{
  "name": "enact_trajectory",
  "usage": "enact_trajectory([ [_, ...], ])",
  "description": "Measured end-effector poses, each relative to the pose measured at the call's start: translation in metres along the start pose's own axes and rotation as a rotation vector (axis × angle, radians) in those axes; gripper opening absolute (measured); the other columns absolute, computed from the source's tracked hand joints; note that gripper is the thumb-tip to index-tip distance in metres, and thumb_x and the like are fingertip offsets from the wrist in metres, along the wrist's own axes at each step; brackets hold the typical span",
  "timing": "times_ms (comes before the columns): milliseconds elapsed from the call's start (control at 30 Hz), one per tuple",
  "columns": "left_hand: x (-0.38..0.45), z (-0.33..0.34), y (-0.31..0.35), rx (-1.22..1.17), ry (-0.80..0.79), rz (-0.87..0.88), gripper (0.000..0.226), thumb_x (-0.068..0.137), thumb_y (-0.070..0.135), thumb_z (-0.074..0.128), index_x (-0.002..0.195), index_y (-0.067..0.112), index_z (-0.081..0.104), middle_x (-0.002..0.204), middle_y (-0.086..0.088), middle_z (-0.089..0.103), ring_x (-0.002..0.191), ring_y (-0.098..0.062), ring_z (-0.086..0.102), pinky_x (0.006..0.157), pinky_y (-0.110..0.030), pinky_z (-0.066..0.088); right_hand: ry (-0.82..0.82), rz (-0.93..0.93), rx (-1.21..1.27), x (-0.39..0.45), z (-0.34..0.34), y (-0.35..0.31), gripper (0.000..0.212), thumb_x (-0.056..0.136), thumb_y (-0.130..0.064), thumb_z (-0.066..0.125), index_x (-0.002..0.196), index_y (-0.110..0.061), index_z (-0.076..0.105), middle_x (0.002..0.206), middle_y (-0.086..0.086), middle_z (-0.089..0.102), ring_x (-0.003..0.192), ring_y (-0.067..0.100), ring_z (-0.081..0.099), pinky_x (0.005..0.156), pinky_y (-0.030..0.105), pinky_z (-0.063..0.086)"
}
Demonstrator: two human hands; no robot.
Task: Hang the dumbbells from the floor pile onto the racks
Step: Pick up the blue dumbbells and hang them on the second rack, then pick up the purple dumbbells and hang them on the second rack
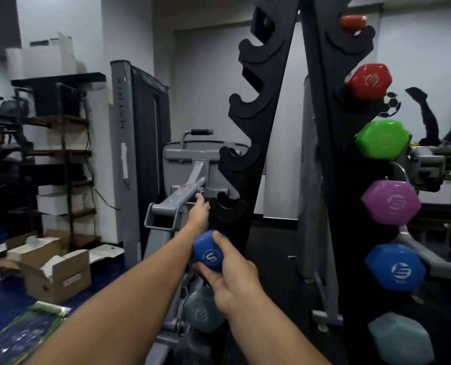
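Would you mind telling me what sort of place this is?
Probably a small gym or its storeroom: coloured dumbbells hang on a black rack, and a grey weight machine stands behind.

The single head-worn camera looks forward and slightly down, wide-angle, from close behind both outstretched forearms. The near black rack (248, 143) rises at 12 o'clock within arm's reach, a second rack (332, 164) at 2 o'clock, cardboard boxes (58, 275) at 9 o'clock.
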State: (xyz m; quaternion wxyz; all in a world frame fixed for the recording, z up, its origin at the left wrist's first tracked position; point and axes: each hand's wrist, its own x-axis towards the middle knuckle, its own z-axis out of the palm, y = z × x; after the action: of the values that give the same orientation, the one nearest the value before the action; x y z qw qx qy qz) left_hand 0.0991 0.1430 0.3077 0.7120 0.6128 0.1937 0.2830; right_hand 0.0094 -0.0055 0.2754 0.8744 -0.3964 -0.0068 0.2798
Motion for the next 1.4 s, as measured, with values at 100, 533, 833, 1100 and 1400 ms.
enact_trajectory([
  [100,0.005,-0.002,-0.009,-0.074,-0.040,0.044,0.052,0.108,0.039,0.031,0.069,0.013,0.053,0.068,-0.009,0.054,0.055,-0.016,0.054,0.053,-0.024,0.042,0.018,0.038,0.063,0.008,-0.006,-0.003,0.036,0.085,-0.015,0.078,0.112,0.002,0.063,0.109,0.027,0.067,0.092,0.042,0.070,0.076,0.054,0.062],
  [533,-0.026,-0.004,-0.016,-0.254,-0.171,-0.016,0.057,0.095,0.058,0.051,0.087,0.009,0.077,0.072,-0.007,0.068,0.060,-0.019,0.067,0.054,-0.024,0.055,-0.029,0.122,-0.337,0.003,-0.019,-0.026,0.039,0.089,-0.036,0.068,0.118,-0.011,0.060,0.099,0.018,0.062,0.087,0.035,0.065,0.066,0.041,0.056],
  [833,-0.064,-0.030,-0.010,-0.153,-0.152,0.005,0.063,0.076,0.075,0.062,0.088,0.013,0.057,0.080,-0.006,0.054,0.066,-0.020,0.054,0.063,-0.031,0.044,-0.032,0.049,-0.539,-0.006,-0.022,-0.024,0.047,0.089,-0.042,0.068,0.118,-0.007,0.058,0.104,0.022,0.064,0.086,0.034,0.066,0.059,0.038,0.058],
  [1100,-0.099,-0.074,-0.046,0.083,-0.065,0.106,0.025,0.101,0.036,0.054,0.093,0.013,0.062,0.068,0.000,0.058,0.050,-0.006,0.052,0.052,-0.022,0.034,-0.023,-0.175,-0.725,-0.014,-0.055,-0.005,0.033,0.090,-0.043,0.067,0.100,-0.012,0.062,0.096,0.013,0.068,0.078,0.025,0.066,0.054,0.031,0.054],
  [1400,-0.153,-0.113,-0.162,0.164,0.139,0.074,0.021,0.097,0.022,0.064,0.080,0.012,0.058,0.066,0.000,0.056,0.057,-0.009,0.050,0.052,-0.021,0.041,-0.003,-0.206,-0.781,-0.013,-0.139,0.066,0.028,0.083,-0.043,0.072,0.090,-0.017,0.062,0.083,0.007,0.071,0.075,0.021,0.066,0.059,0.035,0.053],
])
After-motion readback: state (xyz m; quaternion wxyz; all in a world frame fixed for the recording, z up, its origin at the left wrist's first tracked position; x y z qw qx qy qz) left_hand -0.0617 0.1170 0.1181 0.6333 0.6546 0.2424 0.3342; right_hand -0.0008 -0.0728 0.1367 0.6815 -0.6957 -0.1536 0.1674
